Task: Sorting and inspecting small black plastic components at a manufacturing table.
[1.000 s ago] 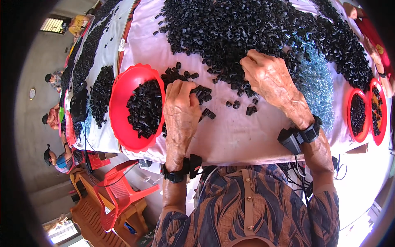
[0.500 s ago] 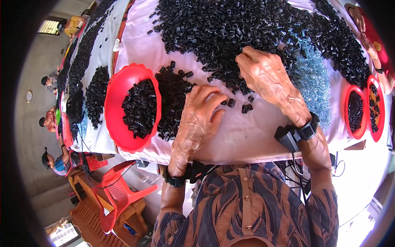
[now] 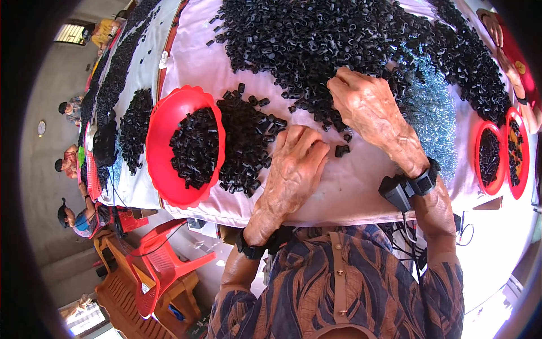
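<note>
Currently, we are holding our left hand [image 3: 298, 164] just beside the black pile [image 3: 244, 146] near the red bowl [image 3: 160, 155], our right hand [image 3: 368, 107] at the edge of the black heap [image 3: 316, 45]. Our fingers are curling narrowly; we cannot tell whether they are gripping anything.

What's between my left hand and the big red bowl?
The head view shows a pile of small black parts between the left hand and the bowl.

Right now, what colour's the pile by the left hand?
The pile is black; best in the head view.

Left hand [image 3: 296, 165] now farther right
</note>
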Demonstrator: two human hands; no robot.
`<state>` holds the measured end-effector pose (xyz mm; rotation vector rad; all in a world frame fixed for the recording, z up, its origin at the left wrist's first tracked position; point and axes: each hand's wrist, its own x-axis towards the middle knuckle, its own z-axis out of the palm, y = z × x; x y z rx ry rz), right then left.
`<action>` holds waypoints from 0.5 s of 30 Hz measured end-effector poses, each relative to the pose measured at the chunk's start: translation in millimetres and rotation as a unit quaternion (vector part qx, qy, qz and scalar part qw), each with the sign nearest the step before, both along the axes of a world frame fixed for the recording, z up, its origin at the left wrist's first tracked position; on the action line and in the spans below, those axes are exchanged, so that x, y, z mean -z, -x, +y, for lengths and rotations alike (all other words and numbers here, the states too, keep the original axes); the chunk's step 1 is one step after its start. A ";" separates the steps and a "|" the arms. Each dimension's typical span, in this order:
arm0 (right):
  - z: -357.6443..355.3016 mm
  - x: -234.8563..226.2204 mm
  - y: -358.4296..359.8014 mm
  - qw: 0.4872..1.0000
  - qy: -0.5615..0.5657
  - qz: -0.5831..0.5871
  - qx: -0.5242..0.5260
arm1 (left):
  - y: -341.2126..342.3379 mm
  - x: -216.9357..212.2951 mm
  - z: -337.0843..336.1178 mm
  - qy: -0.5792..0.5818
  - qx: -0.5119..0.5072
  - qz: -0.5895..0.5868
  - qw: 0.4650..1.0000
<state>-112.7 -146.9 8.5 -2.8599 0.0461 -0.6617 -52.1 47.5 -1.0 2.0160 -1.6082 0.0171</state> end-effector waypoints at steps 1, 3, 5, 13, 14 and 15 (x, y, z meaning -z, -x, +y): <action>0.3 -0.3 0.2 1.000 0.002 0.006 0.003 | 1.4 0.5 3.8 0.004 0.000 -0.004 1.000; 0.2 -1.5 0.4 1.000 0.000 0.009 0.001 | 3.9 -4.6 13.5 -0.010 -0.009 -0.008 1.000; 0.3 -2.4 1.1 1.000 -0.005 0.022 -0.002 | 3.2 -5.1 22.7 -0.001 -0.034 -0.015 0.999; 2.1 -0.1 0.1 1.000 -0.002 0.016 0.000 | -40.4 -9.1 39.9 -0.003 -0.162 -0.081 0.983; 1.8 -0.2 -0.4 1.000 -0.001 0.013 -0.003 | -43.0 -8.3 39.5 -0.008 -0.164 -0.086 0.983; 2.0 -0.2 -1.0 1.000 -0.001 0.013 -0.003 | -43.4 -6.5 38.5 -0.008 -0.164 -0.086 0.983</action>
